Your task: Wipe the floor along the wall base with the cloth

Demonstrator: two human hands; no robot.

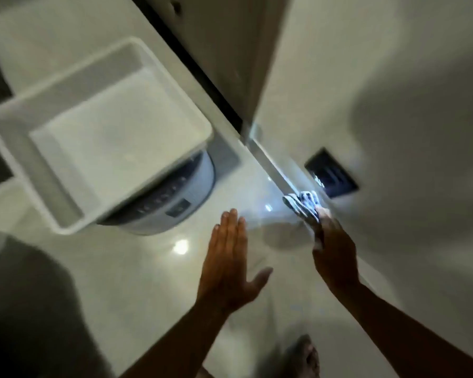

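My right hand (335, 252) pinches the cloth (302, 204) at the wall base; cloth sticks out ahead of my grip along the skirting (268, 162); left hand (230, 257) spread flat, empty, hovering beside.

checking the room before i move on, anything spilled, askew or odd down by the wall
No spill or damage shows. One oddity: a white tub sits skewed on a round appliance, overhanging it. The right hand presses the cloth at the wall base; the left hand is open.
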